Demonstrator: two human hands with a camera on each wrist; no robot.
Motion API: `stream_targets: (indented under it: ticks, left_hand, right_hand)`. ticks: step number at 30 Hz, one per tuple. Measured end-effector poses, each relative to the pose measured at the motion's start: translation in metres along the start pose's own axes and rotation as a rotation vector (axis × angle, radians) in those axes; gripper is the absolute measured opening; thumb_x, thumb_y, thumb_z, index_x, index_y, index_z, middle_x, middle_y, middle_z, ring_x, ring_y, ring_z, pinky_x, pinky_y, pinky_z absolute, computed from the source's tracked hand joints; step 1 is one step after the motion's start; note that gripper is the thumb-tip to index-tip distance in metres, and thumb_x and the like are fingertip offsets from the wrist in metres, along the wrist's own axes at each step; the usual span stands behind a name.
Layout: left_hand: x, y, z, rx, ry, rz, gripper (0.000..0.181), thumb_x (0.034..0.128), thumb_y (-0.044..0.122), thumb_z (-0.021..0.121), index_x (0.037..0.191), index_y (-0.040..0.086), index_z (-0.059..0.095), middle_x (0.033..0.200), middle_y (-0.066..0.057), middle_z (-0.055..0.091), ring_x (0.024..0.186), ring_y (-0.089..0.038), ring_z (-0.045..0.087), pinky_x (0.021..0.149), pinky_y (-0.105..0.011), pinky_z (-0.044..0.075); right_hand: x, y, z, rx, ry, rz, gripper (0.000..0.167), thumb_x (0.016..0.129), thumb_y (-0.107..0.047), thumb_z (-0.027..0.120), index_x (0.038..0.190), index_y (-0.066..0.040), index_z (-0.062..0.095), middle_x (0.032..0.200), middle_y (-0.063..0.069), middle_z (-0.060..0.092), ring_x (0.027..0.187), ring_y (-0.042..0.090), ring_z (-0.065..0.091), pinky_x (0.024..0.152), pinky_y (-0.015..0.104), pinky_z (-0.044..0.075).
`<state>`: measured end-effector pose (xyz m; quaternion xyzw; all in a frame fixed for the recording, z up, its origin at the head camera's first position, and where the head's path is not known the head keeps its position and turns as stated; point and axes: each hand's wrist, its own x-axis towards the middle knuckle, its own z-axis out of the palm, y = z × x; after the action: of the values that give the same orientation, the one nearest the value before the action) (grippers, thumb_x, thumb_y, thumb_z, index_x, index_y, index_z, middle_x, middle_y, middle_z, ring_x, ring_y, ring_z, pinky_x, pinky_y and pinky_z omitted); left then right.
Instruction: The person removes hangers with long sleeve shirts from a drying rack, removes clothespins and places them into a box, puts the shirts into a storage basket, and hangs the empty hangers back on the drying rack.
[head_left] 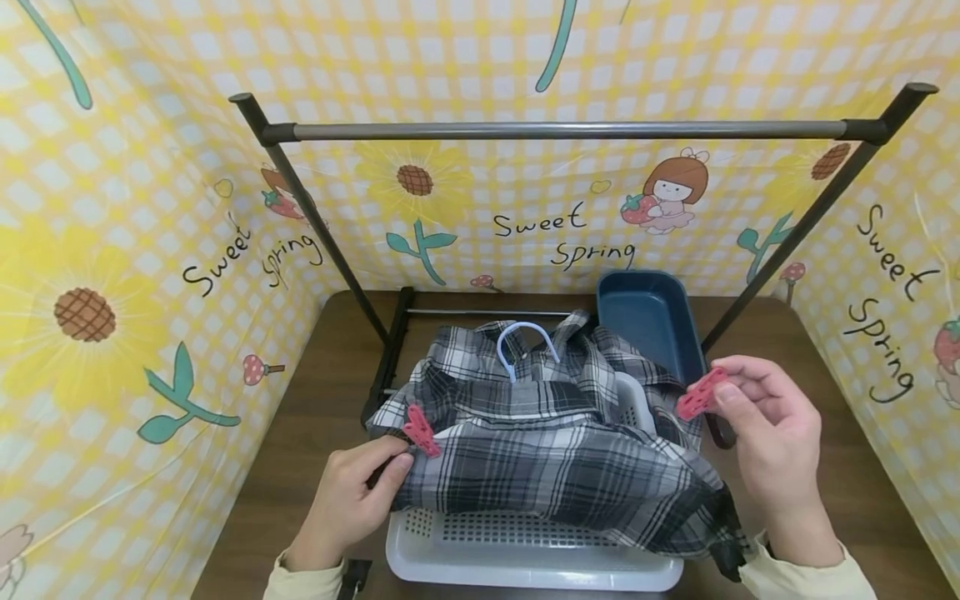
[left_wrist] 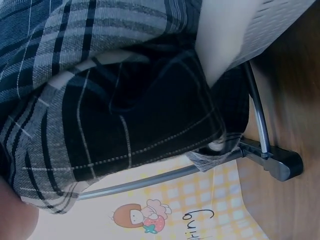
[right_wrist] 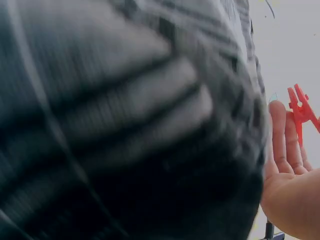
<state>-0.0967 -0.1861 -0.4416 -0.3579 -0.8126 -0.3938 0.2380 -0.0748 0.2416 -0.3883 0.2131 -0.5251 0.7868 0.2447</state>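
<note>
A grey, black and white plaid garment (head_left: pixel 555 467) lies bunched over a white perforated basket (head_left: pixel 525 575). The light-blue hook of a hanger (head_left: pixel 525 327) sticks up from its folds. At the garment's left side my left hand (head_left: pixel 348 500) pinches the cloth between thumb and fingers. Just above those fingers, a red clothespin (head_left: pixel 422 431) sits on the fabric. My right hand (head_left: pixel 776 433) holds another red clothespin (head_left: pixel 702 394) between thumb and fingers, over the garment's right side. Plaid cloth (right_wrist: pixel 125 125) blurs across much of the right wrist view.
A rack with a grey crossbar (head_left: pixel 562 131) and black posts stands behind the garment on a brown wooden table (head_left: pixel 292 433). A dark blue bin (head_left: pixel 651 317) sits at the back right. Yellow checked fabric with printed flowers (head_left: pixel 480 50) surrounds the table.
</note>
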Motion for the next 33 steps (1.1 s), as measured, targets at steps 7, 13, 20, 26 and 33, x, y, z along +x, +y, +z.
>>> stream_targets:
  ticks: [7,13,20,26,33]
  left_hand:
    - [-0.002,0.0,0.001,-0.008,-0.009,-0.02,0.024,0.0806,-0.008,0.069,0.094,0.012,0.067,0.082,0.004,0.066,0.066,-0.009,0.061,0.06,-0.026,0.05]
    - [-0.002,-0.002,0.001,-0.002,-0.014,-0.029,0.025,0.0799,-0.008,0.07,0.093,0.013,0.067,0.081,0.005,0.066,0.066,-0.009,0.061,0.061,-0.026,0.05]
    - [-0.002,-0.003,0.003,-0.006,-0.025,-0.036,0.025,0.0799,-0.009,0.07,0.093,0.013,0.067,0.081,0.005,0.065,0.065,-0.009,0.06,0.06,-0.026,0.05]
    - [-0.004,-0.003,0.002,0.006,-0.017,-0.038,0.026,0.0794,-0.009,0.07,0.093,0.013,0.067,0.081,0.005,0.066,0.066,-0.009,0.061,0.061,-0.026,0.05]
    - [-0.004,-0.002,0.002,0.01,-0.014,-0.035,0.026,0.0795,-0.009,0.071,0.093,0.014,0.067,0.082,0.005,0.066,0.067,-0.01,0.062,0.063,-0.026,0.051]
  right_hand:
    - [0.01,-0.005,-0.004,0.123,0.024,-0.005,0.029,0.096,0.025,0.034,0.124,0.028,0.04,0.094,0.029,0.064,0.076,0.035,0.071,0.07,0.041,0.059]
    - [0.012,-0.011,-0.009,-0.018,0.111,0.044,0.033,0.099,0.019,0.041,0.131,0.024,0.043,0.092,0.022,0.064,0.07,0.027,0.069,0.063,0.035,0.059]
    - [0.016,-0.013,-0.015,-0.106,0.128,0.043,0.043,0.093,0.025,0.046,0.137,0.021,0.043,0.098,0.02,0.062,0.083,0.025,0.066,0.066,0.029,0.058]
    - [0.02,-0.015,-0.016,-0.173,0.149,0.091,0.049,0.089,0.028,0.051,0.136,0.016,0.05,0.1,0.017,0.065,0.088,0.023,0.067,0.07,0.026,0.058]
    - [0.02,-0.016,-0.017,-0.202,0.194,0.147,0.038,0.088,0.022,0.063,0.125,0.019,0.056,0.105,0.019,0.067,0.08,0.021,0.066,0.072,0.026,0.057]
